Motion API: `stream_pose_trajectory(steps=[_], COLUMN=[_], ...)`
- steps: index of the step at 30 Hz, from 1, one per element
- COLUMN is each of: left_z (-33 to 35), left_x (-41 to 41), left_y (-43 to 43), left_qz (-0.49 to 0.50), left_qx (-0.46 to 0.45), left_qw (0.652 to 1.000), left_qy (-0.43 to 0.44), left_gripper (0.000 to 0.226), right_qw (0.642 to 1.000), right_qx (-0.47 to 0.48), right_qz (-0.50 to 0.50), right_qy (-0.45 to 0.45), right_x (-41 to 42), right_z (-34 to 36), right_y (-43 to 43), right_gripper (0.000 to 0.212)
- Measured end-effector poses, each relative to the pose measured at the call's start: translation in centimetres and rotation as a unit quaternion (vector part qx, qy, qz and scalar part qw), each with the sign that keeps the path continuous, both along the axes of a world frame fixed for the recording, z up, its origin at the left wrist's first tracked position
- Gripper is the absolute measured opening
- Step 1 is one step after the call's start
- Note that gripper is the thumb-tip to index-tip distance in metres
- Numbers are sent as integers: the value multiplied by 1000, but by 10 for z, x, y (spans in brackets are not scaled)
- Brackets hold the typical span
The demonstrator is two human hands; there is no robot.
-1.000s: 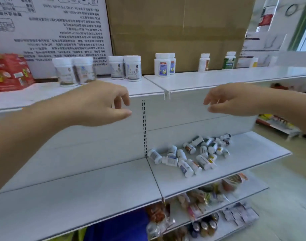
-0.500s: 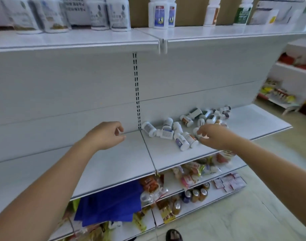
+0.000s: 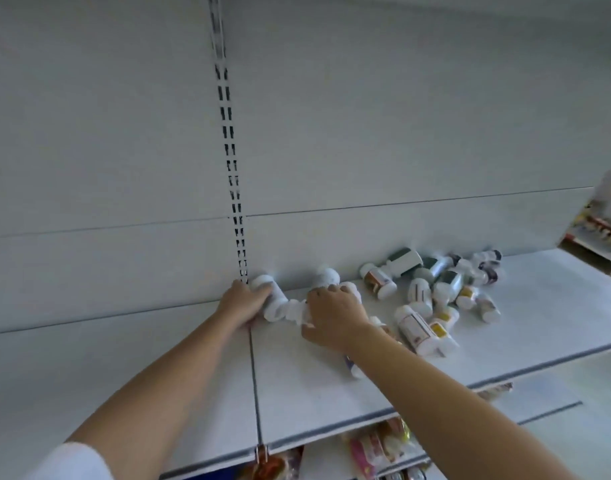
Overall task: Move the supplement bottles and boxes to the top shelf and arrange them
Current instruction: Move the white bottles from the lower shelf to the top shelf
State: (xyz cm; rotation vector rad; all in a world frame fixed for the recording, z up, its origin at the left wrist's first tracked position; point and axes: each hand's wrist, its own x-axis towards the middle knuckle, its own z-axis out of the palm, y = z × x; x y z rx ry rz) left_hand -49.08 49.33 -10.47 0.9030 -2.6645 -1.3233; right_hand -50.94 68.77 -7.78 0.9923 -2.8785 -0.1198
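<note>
the slotted back panel (image 3: pixel 366 116) rose behind the white shelf (image 3: pixel 332 393). a loose pile of supplement bottles (image 3: pixel 435 296) lay mostly on their sides along the shelf's back edge, toward its right end. at the back edge by the shelf's seam, the left hand (image 3: pixel 240 304) was clamped round 1 white bottle (image 3: pixel 274 301). just beside it, the right hand (image 3: pixel 332 318) curled its fingers over a 2nd white bottle (image 3: pixel 295 313), gripping it.

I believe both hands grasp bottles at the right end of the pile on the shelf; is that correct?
Not quite: the head view shows the left hand and right hand grasping bottles at the left end of the pile on the shelf.
</note>
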Motion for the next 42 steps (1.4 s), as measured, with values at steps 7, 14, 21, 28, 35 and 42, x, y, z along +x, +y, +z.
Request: stream_pose_trajectory(steps=[7,14,21,28,35,42], left_z=[8,115,255,357,429,485], left_x=[-10,80,209,299,314,279], left_y=[17,2,10,0,-16,-47], left_qz=[-9,-93,-228,-327,-297,-279], left_qx=[142,369,453,419,351,182], left_qw=[990,923,856,819,824,869], left_qy=[18,56,97,217,332,365], left_gripper=[49,27,48,51,33,24], right_qw=[999,889,612,565,510,578], right_qx=[-10,-329,-619,-672,-715,-684], right_qz=[11,-90,-50,71,142,149], right_qy=[-39,-305,-490,-473,-456,-418], right_x=[-1,58,182,269,276,217], right_z=[-15,69,219,329,399,442], right_y=[-8,21,25,8,-10,-33], right_gripper=[66,59,32,40,41,30])
